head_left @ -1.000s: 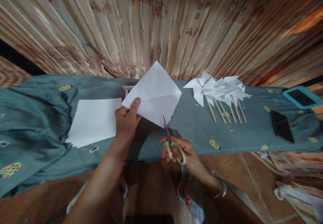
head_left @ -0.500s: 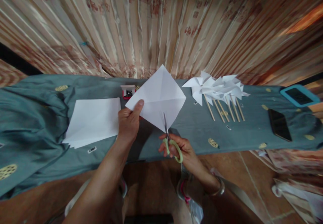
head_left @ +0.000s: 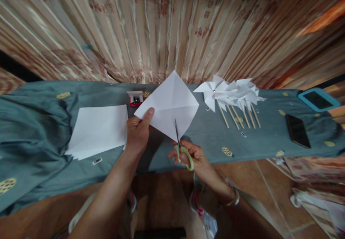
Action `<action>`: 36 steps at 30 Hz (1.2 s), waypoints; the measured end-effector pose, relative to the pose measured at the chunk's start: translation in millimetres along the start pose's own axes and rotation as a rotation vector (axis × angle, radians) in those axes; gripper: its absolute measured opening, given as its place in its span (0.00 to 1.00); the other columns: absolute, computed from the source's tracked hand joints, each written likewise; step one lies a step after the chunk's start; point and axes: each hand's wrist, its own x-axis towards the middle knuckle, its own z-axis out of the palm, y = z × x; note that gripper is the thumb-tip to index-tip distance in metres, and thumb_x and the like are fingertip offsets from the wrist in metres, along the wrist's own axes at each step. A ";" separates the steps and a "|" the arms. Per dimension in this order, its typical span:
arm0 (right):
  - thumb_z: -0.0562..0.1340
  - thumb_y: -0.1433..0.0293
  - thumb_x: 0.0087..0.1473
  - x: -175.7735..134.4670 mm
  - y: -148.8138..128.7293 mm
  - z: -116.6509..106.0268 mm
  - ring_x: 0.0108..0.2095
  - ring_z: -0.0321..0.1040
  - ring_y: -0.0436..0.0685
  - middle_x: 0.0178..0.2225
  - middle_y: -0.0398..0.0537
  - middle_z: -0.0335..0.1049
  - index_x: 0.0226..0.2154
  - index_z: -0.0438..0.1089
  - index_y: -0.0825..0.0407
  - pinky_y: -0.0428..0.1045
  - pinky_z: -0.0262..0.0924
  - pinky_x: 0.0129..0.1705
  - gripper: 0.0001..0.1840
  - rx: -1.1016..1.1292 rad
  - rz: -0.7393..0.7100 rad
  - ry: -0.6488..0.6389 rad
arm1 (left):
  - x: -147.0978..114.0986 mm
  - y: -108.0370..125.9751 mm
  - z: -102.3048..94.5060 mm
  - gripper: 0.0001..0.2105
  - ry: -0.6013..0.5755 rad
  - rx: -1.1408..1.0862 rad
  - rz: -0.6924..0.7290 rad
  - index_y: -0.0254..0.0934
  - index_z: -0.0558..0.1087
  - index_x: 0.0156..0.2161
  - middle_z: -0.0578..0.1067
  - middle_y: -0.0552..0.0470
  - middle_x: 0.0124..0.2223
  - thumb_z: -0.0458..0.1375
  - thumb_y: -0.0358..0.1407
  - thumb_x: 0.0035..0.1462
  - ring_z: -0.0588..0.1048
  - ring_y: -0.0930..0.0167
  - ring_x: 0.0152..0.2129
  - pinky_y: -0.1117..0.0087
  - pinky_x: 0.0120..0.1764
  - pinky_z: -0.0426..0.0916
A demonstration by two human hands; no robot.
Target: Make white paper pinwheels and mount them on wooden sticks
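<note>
My left hand [head_left: 138, 130] pinches the left corner of a creased white square of paper [head_left: 169, 97], thumb on top. The sheet is held up above the table with one corner pointing towards me. In my right hand [head_left: 195, 156] are scissors with light green handles [head_left: 188, 157], my fingers through the loops. Their blades [head_left: 177, 131] lie along the crease at the near corner of the paper, looking nearly closed. How far the cut runs is hard to make out.
On the green cloth [head_left: 205, 138], a stack of white paper [head_left: 99, 129] lies left and a small red box of dark pins [head_left: 136, 99] behind. Several paper pinwheels [head_left: 231, 93] on sticks lie right. Farther right are a black phone [head_left: 298, 131] and a blue-framed tablet [head_left: 318, 100]. A curtain [head_left: 161, 30] hangs behind.
The scissor blades have closed more and moved slightly farther up into the paper. My left hand keeps the sheet almost where it was. The view has shifted slightly.
</note>
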 end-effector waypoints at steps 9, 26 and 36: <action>0.66 0.44 0.45 -0.8 -12.6 -1.2 0.27 0.66 0.50 0.33 0.48 0.76 0.41 0.69 0.51 0.46 0.58 0.27 0.31 -0.053 0.009 -0.012 | -5.6 -0.8 2.4 0.16 -0.082 0.053 0.007 0.36 0.77 0.28 0.76 0.53 0.25 0.66 0.49 0.46 0.73 0.71 0.22 0.72 0.25 0.65; 0.64 0.43 0.46 0.3 -11.8 -4.3 0.26 0.63 0.50 0.29 0.46 0.72 0.33 0.71 0.52 0.46 0.58 0.28 0.29 -0.111 -0.028 -0.004 | -7.0 -2.0 3.8 0.13 -0.111 0.005 -0.002 0.38 0.77 0.31 0.78 0.52 0.28 0.66 0.47 0.47 0.76 0.70 0.27 0.71 0.30 0.70; 0.66 0.45 0.45 1.4 -11.5 -1.4 0.22 0.61 0.47 0.25 0.44 0.71 0.29 0.68 0.51 0.44 0.55 0.25 0.26 -0.055 0.000 0.007 | -6.2 -2.5 3.9 0.14 -0.089 -0.008 -0.002 0.38 0.78 0.34 0.79 0.51 0.31 0.66 0.46 0.47 0.77 0.68 0.31 0.70 0.35 0.72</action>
